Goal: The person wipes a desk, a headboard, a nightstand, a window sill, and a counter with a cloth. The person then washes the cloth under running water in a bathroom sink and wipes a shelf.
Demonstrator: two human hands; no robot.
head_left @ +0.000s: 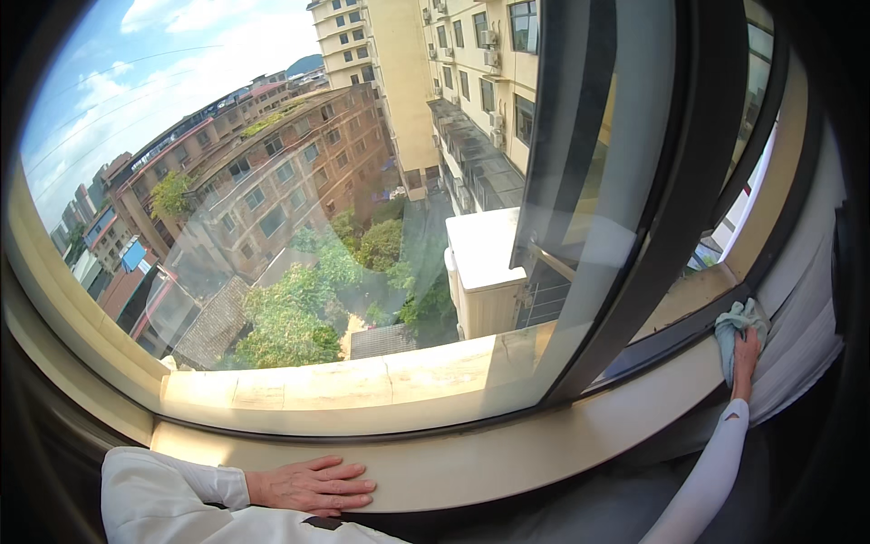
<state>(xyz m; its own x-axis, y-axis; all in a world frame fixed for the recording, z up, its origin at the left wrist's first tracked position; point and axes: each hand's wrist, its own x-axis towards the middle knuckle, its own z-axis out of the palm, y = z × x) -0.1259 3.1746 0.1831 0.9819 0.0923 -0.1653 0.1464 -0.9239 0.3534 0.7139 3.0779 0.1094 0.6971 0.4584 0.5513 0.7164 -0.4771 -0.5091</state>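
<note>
My left hand (pixel 311 486) lies flat on the cream window sill (pixel 507 461), its fingers stretched out to the right. Far to the right, my right hand (pixel 746 360) grips a pale green cloth (pixel 739 328). The cloth is bunched up at the right end of the sill, against the dark window track (pixel 675 337) and beside the white curtain (pixel 805 313). Part of my right fingers is hidden in its folds. White sleeves cover both my arms.
A large glass pane (pixel 362 272) stands behind the sill, with a dark frame (pixel 639 281) on its right side. Right of that frame is an opening above the track. Outside are an air-conditioner unit (pixel 487 272), an outer ledge (pixel 344 390), trees and buildings far below.
</note>
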